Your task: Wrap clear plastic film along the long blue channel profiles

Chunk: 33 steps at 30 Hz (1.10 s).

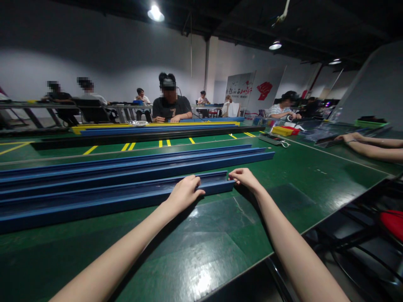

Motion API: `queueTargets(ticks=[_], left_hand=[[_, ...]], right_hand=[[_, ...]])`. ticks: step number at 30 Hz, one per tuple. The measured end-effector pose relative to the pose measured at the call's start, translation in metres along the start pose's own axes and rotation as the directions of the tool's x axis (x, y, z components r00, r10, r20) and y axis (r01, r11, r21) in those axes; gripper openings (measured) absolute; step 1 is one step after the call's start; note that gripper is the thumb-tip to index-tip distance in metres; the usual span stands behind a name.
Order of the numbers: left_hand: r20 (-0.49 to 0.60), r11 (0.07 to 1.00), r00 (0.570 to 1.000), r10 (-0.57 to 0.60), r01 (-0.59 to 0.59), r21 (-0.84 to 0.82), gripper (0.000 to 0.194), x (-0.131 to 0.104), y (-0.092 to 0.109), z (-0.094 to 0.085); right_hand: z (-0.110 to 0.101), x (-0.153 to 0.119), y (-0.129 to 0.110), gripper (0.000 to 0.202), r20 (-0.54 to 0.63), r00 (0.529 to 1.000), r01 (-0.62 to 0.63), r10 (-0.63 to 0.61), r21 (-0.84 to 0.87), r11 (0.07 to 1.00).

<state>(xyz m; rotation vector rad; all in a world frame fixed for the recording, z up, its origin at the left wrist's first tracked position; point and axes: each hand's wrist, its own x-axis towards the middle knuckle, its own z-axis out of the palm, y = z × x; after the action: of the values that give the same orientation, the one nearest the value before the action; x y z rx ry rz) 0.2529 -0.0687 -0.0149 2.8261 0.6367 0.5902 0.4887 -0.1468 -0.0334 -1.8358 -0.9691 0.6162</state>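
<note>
A long blue channel-shaped rail (94,200) lies lengthwise on the green table, its hollow side facing up. Near the right end of this rail, my left hand (186,192) grips it, fingers curled over into the channel and thumb at the near wall. My right hand (245,179) is at the rail's end, its fingers pinched together. Whatever those fingertips hold, if anything, is too small to make out. Clear plastic sheets (217,247) lie flat on the table beneath my forearms.
More blue rails (201,162) lie parallel just behind. Farther back are a black rail (126,139), yellow rails and a dark device (273,141) with a white cord. A co-worker (171,105) sits opposite; another person's hands (349,137) work at right. A red stool (393,224) stands beside the table.
</note>
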Motion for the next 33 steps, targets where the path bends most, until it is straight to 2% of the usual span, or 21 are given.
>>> queueTargets(ticks=[5, 15, 23, 33], left_hand=[[0.009, 1.000, 1.000, -0.002, 0.002, 0.015, 0.015, 0.000, 0.001, -0.001], [0.031, 0.999, 0.999, -0.011, 0.010, 0.048, 0.016, 0.001, 0.002, -0.003], [0.035, 0.998, 0.999, -0.016, 0.014, 0.060, 0.017, 0.002, 0.003, -0.003], [0.048, 0.995, 0.998, -0.047, 0.042, 0.088, 0.018, 0.002, 0.005, -0.006]], right_hand=[[0.000, -0.005, -0.008, 0.015, -0.017, 0.999, -0.046, 0.048, 0.108, 0.993], [-0.001, -0.014, -0.016, 0.010, 0.029, 0.995, -0.102, 0.098, 0.235, 0.967], [-0.001, -0.013, -0.016, 0.011, 0.060, 0.993, -0.111, 0.098, 0.286, 0.952], [0.000, -0.015, -0.019, 0.009, 0.031, 0.990, -0.139, 0.135, 0.270, 0.953]])
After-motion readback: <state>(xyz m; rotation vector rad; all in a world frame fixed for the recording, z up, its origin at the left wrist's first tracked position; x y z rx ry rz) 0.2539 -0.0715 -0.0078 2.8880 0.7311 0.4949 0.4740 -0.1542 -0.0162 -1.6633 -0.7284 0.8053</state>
